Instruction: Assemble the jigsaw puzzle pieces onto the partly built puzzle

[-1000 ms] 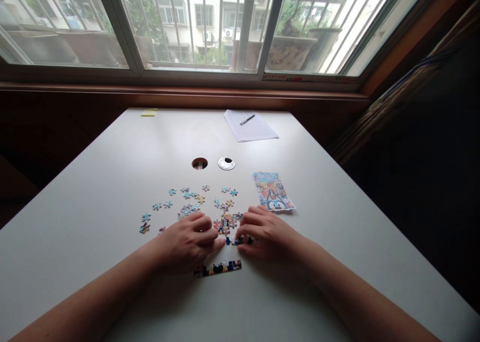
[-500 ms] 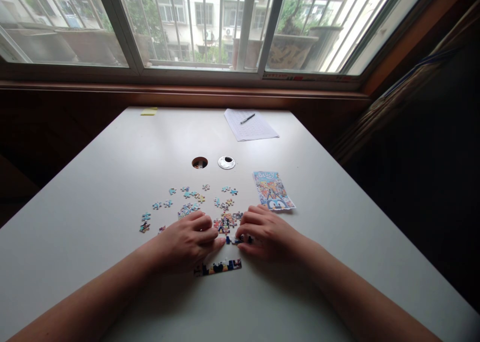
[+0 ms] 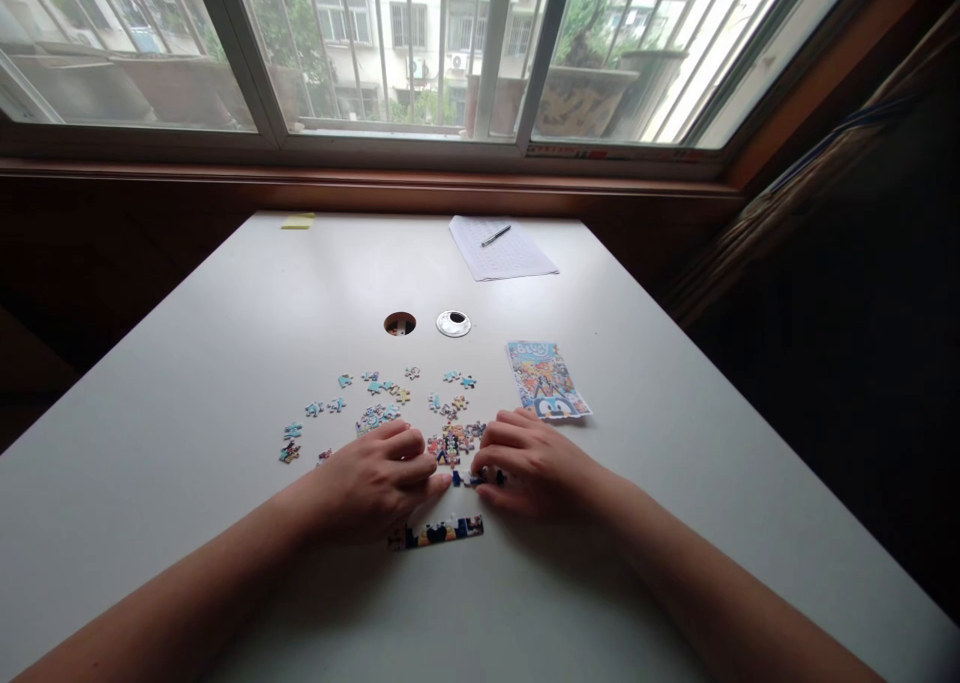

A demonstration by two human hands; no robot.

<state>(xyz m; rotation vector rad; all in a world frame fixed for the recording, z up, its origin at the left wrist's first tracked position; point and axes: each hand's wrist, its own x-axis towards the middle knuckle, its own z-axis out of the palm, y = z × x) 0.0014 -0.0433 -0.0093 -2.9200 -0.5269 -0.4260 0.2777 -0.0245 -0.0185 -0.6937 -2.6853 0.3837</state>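
Low over the table, my left hand (image 3: 391,475) is curled, its thumb and forefinger tips at the left end of a few dark blue and white jigsaw pieces (image 3: 466,479). My right hand (image 3: 529,463) closes on the right end of the same pieces, partly covering them. Just beyond them lies a joined cluster of orange and dark jigsaw pieces (image 3: 448,445). Nearer me rests a joined strip of dark pieces (image 3: 442,533), its left end in the shadow of my left hand.
Loose blue jigsaw pieces (image 3: 379,418) lie beyond my left hand, with others scattered left. A colourful picture sheet (image 3: 547,378) is past my right hand. Farther back are a cable hole (image 3: 400,324), a metal cover (image 3: 453,324), paper (image 3: 506,258), a pen (image 3: 496,236) and yellow notes (image 3: 298,222).
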